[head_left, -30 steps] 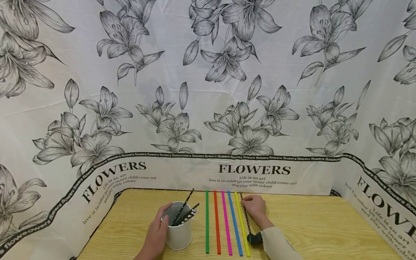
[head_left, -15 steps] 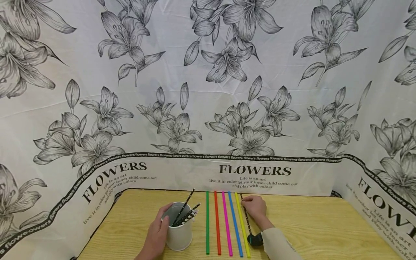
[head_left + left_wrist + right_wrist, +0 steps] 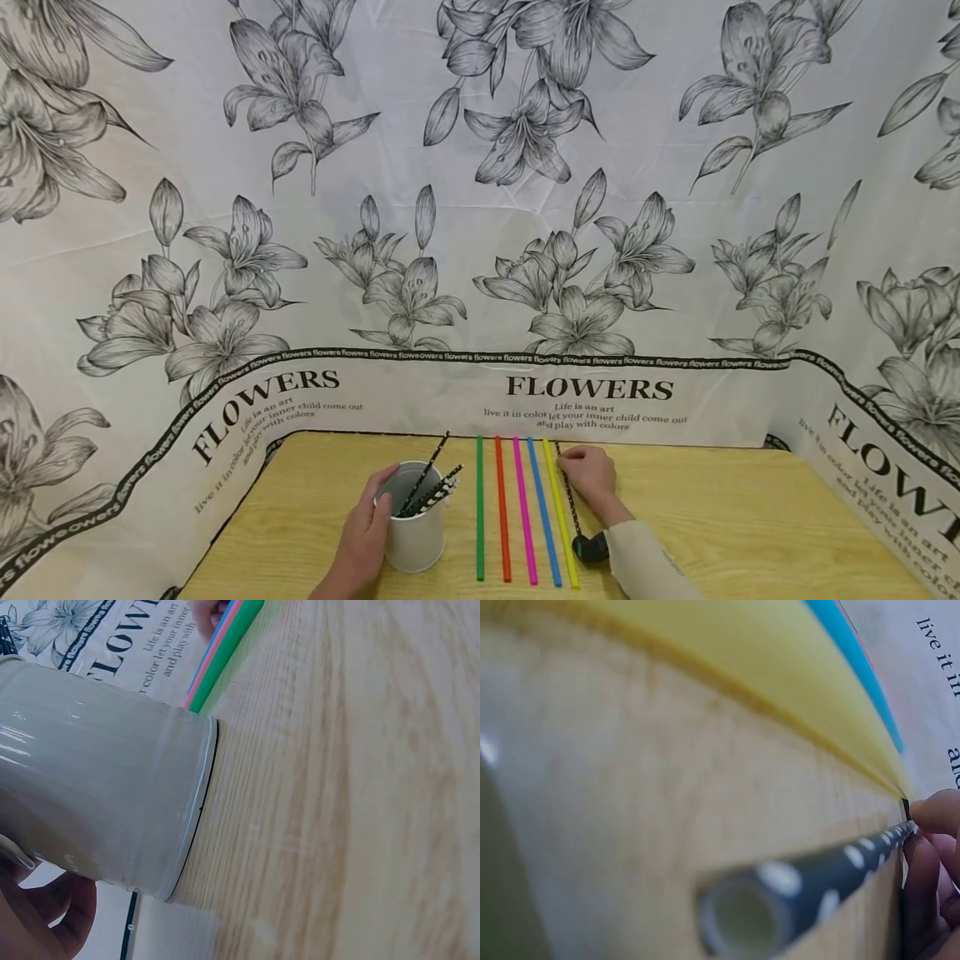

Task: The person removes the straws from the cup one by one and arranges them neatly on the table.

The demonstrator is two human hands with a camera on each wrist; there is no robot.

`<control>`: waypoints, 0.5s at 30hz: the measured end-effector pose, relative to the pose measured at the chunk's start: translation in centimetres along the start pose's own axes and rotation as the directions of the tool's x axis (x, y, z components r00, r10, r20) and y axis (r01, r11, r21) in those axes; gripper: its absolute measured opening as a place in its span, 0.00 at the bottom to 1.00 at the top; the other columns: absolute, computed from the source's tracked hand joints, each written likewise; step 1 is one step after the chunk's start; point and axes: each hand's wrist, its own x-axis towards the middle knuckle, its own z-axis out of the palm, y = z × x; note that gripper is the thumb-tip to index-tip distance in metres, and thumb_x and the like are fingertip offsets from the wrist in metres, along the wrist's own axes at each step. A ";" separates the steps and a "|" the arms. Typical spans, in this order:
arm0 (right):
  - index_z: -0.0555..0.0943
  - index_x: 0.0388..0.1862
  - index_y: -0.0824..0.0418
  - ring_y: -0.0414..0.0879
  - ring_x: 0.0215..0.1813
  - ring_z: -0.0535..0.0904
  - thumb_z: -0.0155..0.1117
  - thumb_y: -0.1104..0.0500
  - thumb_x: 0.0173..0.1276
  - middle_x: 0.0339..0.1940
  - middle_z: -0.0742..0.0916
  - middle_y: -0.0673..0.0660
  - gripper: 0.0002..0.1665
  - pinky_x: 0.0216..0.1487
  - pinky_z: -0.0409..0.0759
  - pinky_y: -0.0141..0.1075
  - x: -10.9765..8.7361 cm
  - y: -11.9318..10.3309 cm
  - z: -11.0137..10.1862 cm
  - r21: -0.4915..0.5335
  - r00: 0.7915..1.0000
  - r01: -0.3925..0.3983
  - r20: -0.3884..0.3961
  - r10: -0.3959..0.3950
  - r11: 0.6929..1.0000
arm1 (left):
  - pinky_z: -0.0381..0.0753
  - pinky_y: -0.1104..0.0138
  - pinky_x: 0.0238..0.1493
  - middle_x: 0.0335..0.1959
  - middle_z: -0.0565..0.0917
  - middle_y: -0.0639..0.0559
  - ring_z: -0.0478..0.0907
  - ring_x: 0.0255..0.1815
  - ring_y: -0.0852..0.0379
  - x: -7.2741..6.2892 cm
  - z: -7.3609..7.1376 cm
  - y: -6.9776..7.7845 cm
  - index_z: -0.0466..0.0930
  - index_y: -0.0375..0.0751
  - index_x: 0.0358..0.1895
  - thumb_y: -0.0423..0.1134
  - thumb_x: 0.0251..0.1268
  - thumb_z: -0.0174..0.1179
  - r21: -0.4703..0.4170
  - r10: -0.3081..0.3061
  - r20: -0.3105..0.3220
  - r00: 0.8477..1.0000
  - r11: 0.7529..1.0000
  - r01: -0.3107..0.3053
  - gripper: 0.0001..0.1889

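In the head view my left hand [image 3: 362,533] grips a light grey metal cup [image 3: 415,542] by its left side, thumb at the rim. Several black-and-white patterned paper straws [image 3: 431,497] lean inside the cup. At the right, my right hand [image 3: 588,482] pinches a black paper straw with white dots [image 3: 567,492] near its far end. The right wrist view shows this straw's hollow near end [image 3: 742,919] close to the camera and the fingertips at its far end. Just left of it lies a yellow straw [image 3: 561,517].
Green [image 3: 480,517], red [image 3: 502,517], pink [image 3: 524,517] and blue [image 3: 543,517] straws lie side by side between cup and right hand. Flower-printed cloth [image 3: 420,396] stands behind and beside the wooden table [image 3: 720,517]. A black camera [image 3: 591,547] sits on my right wrist.
Both hands stay where they were on the cup and the dotted straw. Only a very slight shift of the head view shows.
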 end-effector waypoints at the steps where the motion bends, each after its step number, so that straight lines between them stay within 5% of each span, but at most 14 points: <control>1: 0.89 0.33 0.60 0.45 0.27 0.80 0.71 0.55 0.57 0.28 0.88 0.51 0.09 0.34 0.78 0.42 0.1 0.0 0.0 0.006 1.000 -0.004 0.001 0.004 1.000 | 0.67 0.45 0.61 0.60 0.77 0.52 0.71 0.63 0.50 0.0 0.0 0.1 0.67 0.51 0.67 0.36 0.78 0.40 -0.001 0.003 0.003 1.000 1.000 -0.003 0.19; 8: 0.88 0.36 0.63 0.47 0.29 0.79 0.69 0.57 0.58 0.31 0.87 0.54 0.11 0.30 0.76 0.39 0.3 -0.7 -1.0 0.134 0.997 -0.073 0.016 0.072 0.988 | 0.66 0.45 0.62 0.61 0.77 0.51 0.71 0.64 0.51 0.3 0.0 0.3 0.67 0.51 0.68 0.36 0.79 0.40 -0.018 0.004 0.015 1.000 1.000 -0.004 0.19; 15: 0.85 0.44 0.65 0.50 0.32 0.79 0.67 0.58 0.64 0.36 0.85 0.58 0.13 0.30 0.78 0.39 -1.0 -4.0 -1.4 0.341 0.986 -0.150 0.121 0.115 0.928 | 0.65 0.45 0.62 0.61 0.77 0.50 0.70 0.64 0.50 0.1 0.0 0.2 0.67 0.50 0.68 0.36 0.78 0.40 -0.011 -0.026 0.021 0.999 1.000 0.026 0.19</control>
